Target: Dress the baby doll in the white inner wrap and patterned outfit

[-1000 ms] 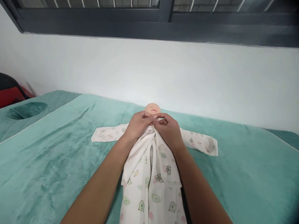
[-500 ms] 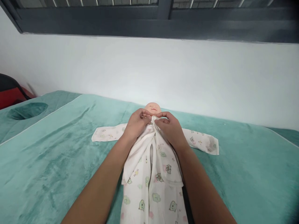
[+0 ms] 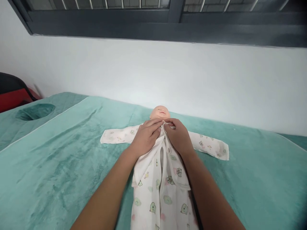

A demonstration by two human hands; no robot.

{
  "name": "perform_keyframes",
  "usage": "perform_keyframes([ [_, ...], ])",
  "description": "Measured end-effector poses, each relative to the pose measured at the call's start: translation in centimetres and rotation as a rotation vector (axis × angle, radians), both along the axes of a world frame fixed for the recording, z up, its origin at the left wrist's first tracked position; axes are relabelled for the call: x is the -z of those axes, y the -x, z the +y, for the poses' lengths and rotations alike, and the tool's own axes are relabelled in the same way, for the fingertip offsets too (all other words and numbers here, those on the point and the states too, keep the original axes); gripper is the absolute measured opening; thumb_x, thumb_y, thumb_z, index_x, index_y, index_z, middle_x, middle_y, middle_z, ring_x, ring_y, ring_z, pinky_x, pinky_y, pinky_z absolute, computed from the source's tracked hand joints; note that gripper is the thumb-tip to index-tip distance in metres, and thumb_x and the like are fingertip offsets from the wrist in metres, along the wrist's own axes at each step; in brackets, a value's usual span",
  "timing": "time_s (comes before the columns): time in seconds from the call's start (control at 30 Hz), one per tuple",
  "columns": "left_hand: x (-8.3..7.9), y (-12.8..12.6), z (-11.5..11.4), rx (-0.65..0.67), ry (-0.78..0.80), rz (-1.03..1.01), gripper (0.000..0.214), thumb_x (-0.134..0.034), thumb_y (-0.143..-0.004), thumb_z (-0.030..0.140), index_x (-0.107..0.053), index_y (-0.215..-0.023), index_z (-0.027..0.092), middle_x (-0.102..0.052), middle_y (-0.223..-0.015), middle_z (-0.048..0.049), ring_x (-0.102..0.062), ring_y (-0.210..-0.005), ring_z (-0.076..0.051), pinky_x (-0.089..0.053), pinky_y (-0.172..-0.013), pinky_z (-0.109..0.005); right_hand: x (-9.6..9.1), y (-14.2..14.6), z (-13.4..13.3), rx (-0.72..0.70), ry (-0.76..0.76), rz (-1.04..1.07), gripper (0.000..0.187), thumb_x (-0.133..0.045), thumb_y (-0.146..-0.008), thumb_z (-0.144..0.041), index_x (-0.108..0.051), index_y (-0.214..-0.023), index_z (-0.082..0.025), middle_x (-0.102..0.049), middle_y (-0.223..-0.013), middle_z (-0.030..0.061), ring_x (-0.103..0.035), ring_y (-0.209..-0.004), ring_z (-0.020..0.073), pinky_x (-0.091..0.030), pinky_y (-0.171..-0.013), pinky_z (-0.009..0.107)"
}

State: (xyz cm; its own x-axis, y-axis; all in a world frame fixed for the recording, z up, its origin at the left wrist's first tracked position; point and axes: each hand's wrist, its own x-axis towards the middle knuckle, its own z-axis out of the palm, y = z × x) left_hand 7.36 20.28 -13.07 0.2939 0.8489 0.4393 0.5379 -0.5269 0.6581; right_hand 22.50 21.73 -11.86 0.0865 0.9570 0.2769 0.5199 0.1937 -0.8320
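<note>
A baby doll (image 3: 160,112) lies on its back on a teal blanket (image 3: 59,153), dressed in a white romper (image 3: 160,188) printed with small animals, sleeves spread to both sides. My left hand (image 3: 146,135) rests on the doll's chest with its fingers pressed onto the left collar flap. My right hand (image 3: 178,135) pinches the right collar flap just under the doll's chin. The two hands meet at the neckline. The romper front gapes open down the middle below them.
A white wall (image 3: 168,76) runs behind the bed under a dark window frame (image 3: 168,22). A red and black object (image 3: 13,94) sits at the far left edge. A round dent (image 3: 35,111) marks the blanket at the left.
My hands have lowered slightly from the doll's chin onto the collar, and the left fingers have flattened. The view has shifted a little to the left, so the doll's face shows more.
</note>
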Motion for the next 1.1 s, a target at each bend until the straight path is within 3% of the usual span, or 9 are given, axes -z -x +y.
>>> perform_keyframes([
  [0.23,0.0,-0.3,-0.2,-0.153,0.007,0.085,0.035,-0.04,-0.097,0.031,-0.062,-0.124,0.024,-0.055,-0.139,-0.0003,-0.045,-0.128,-0.022,-0.035,-0.111,-0.042,0.1,-0.6,0.6,0.011,0.06,0.024,0.021,-0.055,-0.077,-0.026,-0.068,-0.093,-0.021,-0.069,-0.099,0.0037,-0.062,-0.091,0.02,-0.045,-0.085,0.035],
  [0.37,0.0,-0.3,-0.3,-0.156,0.027,0.077,0.034,-0.041,-0.097,0.031,-0.06,-0.124,0.024,-0.053,-0.141,-0.0007,-0.044,-0.13,-0.022,-0.033,-0.112,-0.043,0.3,-0.8,0.6,0.007,0.018,0.051,0.015,-0.055,-0.077,-0.025,-0.068,-0.084,-0.02,-0.071,-0.092,0.0025,-0.062,-0.087,0.0188,-0.046,-0.082,0.033],
  [0.57,-0.5,-0.2,-0.6,-0.075,0.042,0.059,0.043,-0.036,-0.098,0.027,-0.048,-0.139,0.03,-0.046,-0.148,0.0023,-0.039,-0.136,-0.02,-0.031,-0.113,-0.044,0.9,-0.9,0.7,-0.005,-0.063,0.072,0.016,-0.051,-0.076,-0.019,-0.067,-0.08,-0.021,-0.07,-0.091,0.0011,-0.062,-0.086,0.0176,-0.046,-0.083,0.033],
  [0.73,-0.4,-0.2,-0.6,-0.065,0.04,0.041,0.039,-0.035,-0.098,0.026,-0.056,-0.131,0.031,-0.055,-0.14,0.0018,-0.045,-0.13,-0.021,-0.032,-0.111,-0.044,1.3,-1.0,1.0,-0.081,-0.139,0.079,0.023,-0.047,-0.077,-0.015,-0.069,-0.078,-0.022,-0.068,-0.095,0.0018,-0.061,-0.094,0.0172,-0.045,-0.09,0.033],
  [0.93,-0.3,-0.2,-0.4,-0.077,0.036,-0.03,0.035,-0.041,-0.095,0.024,-0.06,-0.124,0.029,-0.059,-0.134,0.0003,-0.047,-0.127,-0.021,-0.032,-0.11,-0.041,1.2,-1.0,0.9,-0.045,-0.118,0.003,0.029,-0.043,-0.078,-0.014,-0.071,-0.081,-0.022,-0.066,-0.099,0.0028,-0.06,-0.097,0.0177,-0.044,-0.092,0.034],
  [1.1,-0.9,0.0,-0.7,-0.066,0.077,-0.207,0.016,-0.052,-0.089,0.023,-0.067,-0.096,0.025,-0.066,-0.109,-0.0018,-0.057,-0.109,-0.019,-0.041,-0.1,-0.035,-0.2,-0.8,-0.1,0.067,-0.109,-0.028,0.015,-0.047,-0.077,-0.02,-0.062,-0.08,-0.022,-0.065,-0.086,0.0017,-0.058,-0.078,0.0173,-0.044,-0.075,0.032],
])
